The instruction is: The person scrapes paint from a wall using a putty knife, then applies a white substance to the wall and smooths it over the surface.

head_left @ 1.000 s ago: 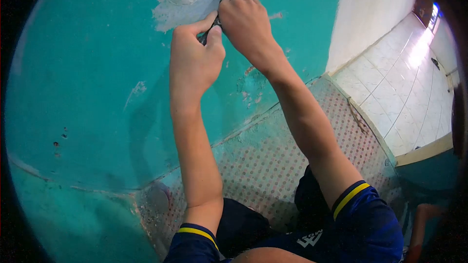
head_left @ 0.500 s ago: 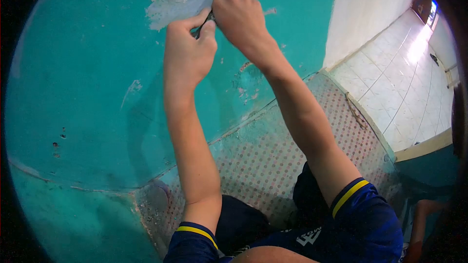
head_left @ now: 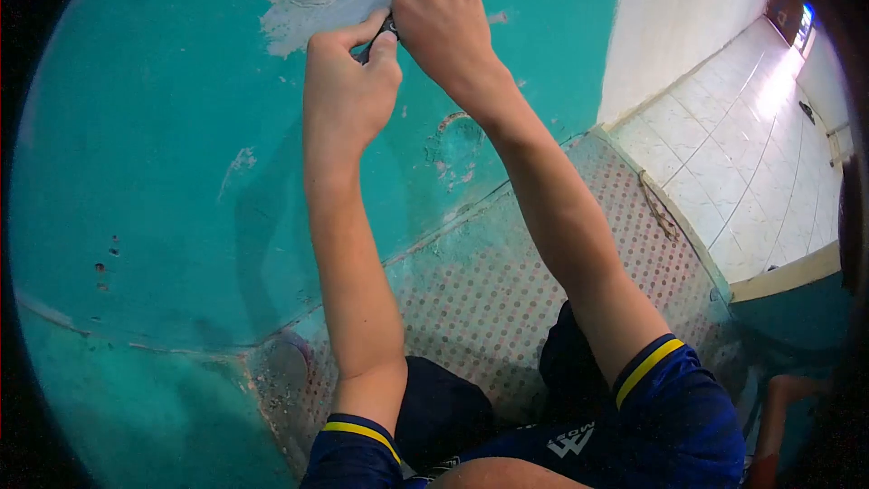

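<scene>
Both my hands are at the turquoise wall (head_left: 181, 109), closed on a scraper (head_left: 387, 29) with a black handle and a pale flat blade. My left hand (head_left: 351, 95) wraps the handle, its thumb and forefinger on either side. Farther up, my right hand (head_left: 442, 23) is bent over the blade end, and its fingers cover most of the blade. The blade tip shows just past my right knuckles, against a rough grey-white bare patch (head_left: 348, 9) on the wall. A rounder, paler spot lies in the left part of that patch.
Below the wall is a dotted floor (head_left: 480, 308) with debris (head_left: 281, 389) at its left corner. A cord (head_left: 659, 208) lies by the raised edge to the right. Beyond are white floor tiles (head_left: 733, 154). Part of another person's arm (head_left: 778, 417) shows at lower right.
My hands keep their hold on the scraper and have barely shifted. Slightly more of the blade tip shows above my right hand, and the view has moved a little.
</scene>
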Available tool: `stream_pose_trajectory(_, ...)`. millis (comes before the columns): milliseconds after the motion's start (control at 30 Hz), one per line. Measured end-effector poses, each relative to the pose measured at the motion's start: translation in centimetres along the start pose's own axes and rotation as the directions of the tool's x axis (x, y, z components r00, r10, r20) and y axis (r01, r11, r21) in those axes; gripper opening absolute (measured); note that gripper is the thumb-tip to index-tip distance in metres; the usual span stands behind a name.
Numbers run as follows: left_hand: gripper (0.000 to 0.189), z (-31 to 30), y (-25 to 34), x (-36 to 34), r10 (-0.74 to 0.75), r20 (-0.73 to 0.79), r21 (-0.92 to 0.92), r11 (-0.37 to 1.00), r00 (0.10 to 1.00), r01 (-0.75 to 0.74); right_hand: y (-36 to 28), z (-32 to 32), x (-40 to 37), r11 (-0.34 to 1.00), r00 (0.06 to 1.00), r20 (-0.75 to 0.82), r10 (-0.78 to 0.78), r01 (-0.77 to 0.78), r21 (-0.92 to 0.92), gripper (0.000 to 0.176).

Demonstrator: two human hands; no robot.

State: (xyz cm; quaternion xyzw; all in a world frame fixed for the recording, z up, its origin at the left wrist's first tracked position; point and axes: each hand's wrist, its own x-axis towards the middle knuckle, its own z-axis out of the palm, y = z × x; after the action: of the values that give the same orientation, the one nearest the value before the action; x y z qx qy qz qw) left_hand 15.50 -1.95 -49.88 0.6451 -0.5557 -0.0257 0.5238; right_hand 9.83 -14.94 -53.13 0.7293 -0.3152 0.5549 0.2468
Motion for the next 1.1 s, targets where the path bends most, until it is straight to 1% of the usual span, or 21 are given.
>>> stream_pose_trajectory(33,0.034,-0.3,0.2,-0.2,0.026,0.017,-0.004,1.000,1.000,-0.026,-0.3,-0.3,0.1,1.000,1.000,-0.007,-0.008,0.008,0.002,0.012)
stream_pose_trajectory(100,0.034,-0.6,0.6,0.1,0.063,0.028,-0.020,0.998,0.998,-0.063,-0.4,-0.9,0.2,0.997,0.999,0.048,-0.004,0.000,0.083,0.012)
stream_pose_trajectory(233,0.036,-0.6,0.3,0.2,0.014,0.049,0.013,1.000,0.999,-0.014,-0.3,-0.7,-0.1,0.996,0.999,0.047,-0.028,0.024,0.088,0.011)
stream_pose_trajectory(300,0.035,-1.0,0.1,-0.2,-0.009,0.029,0.014,1.000,1.000,0.008,-0.6,-0.6,0.0,1.000,1.000,0.009,-0.005,0.005,0.017,0.012)
stream_pose_trajectory(333,0.035,-1.2,0.3,-0.3,-0.002,0.043,0.020,1.000,0.999,0.001,-0.7,-0.7,0.1,1.000,1.000,0.001,-0.011,0.011,0.016,0.012)
stream_pose_trajectory(400,0.036,-0.9,0.6,-0.1,0.010,0.054,0.012,1.000,0.998,-0.011,-0.6,-0.8,0.1,0.999,0.998,0.056,0.007,-0.009,0.040,0.013)
stream_pose_trajectory(467,0.036,-0.4,0.5,0.2,0.061,0.037,-0.046,0.997,0.997,-0.059,0.2,-0.6,0.3,1.000,0.999,0.038,0.004,-0.004,0.022,0.013)
stream_pose_trajectory(500,0.036,-0.2,0.4,0.1,0.051,0.035,-0.044,0.998,0.998,-0.050,0.2,-0.6,0.1,1.000,1.000,0.026,0.010,-0.010,0.015,0.014)
stream_pose_trajectory(567,0.035,0.0,0.3,-0.1,0.041,0.026,0.015,0.999,0.999,-0.042,0.0,-0.5,-0.2,1.000,0.999,0.047,0.003,-0.003,0.013,0.013)
stream_pose_trajectory(633,0.035,-0.7,0.4,-0.3,0.053,0.030,0.011,0.999,0.998,-0.053,0.0,-0.6,-0.1,1.000,0.998,0.055,-0.016,0.016,-0.004,0.013)
stream_pose_trajectory(700,0.034,-0.7,0.6,0.1,0.072,0.027,0.008,0.997,0.997,-0.072,-0.2,-0.7,0.0,0.998,0.998,0.065,-0.016,0.012,0.068,0.012)
stream_pose_trajectory(767,0.034,-0.4,0.3,-0.1,0.081,0.021,0.022,0.996,0.997,-0.081,-0.2,-0.7,0.1,0.998,0.999,0.051,-0.018,0.015,0.068,0.012)
stream_pose_trajectory(833,0.034,-0.4,0.0,0.1,0.056,0.010,0.011,0.998,0.998,-0.056,-0.5,-0.6,-0.1,0.997,0.999,0.041,-0.009,0.006,0.073,0.011)
stream_pose_trajectory(900,0.033,-0.5,-0.5,0.0,0.035,-0.007,-0.011,0.999,0.999,-0.035,-0.7,-0.6,0.0,0.999,0.997,0.070,-0.014,0.017,-0.045,0.010)
stream_pose_trajectory(1000,0.032,-0.5,-1.3,0.2,0.063,-0.001,-0.048,0.997,0.998,-0.063,-0.7,-0.2,0.1,0.999,0.999,0.038,0.005,-0.004,-0.042,0.009)
stream_pose_trajectory(1067,0.032,0.0,-1.2,0.4,0.158,-0.070,0.049,0.987,0.985,-0.155,-0.3,-0.4,0.2,1.000,0.999,0.036,-0.007,0.008,-0.030,0.010)
stream_pose_trajectory(1100,0.032,0.3,-1.1,0.5,0.156,-0.074,0.045,0.987,0.985,-0.153,-0.2,-0.4,0.1,1.000,0.999,0.049,-0.005,0.006,-0.013,0.010)
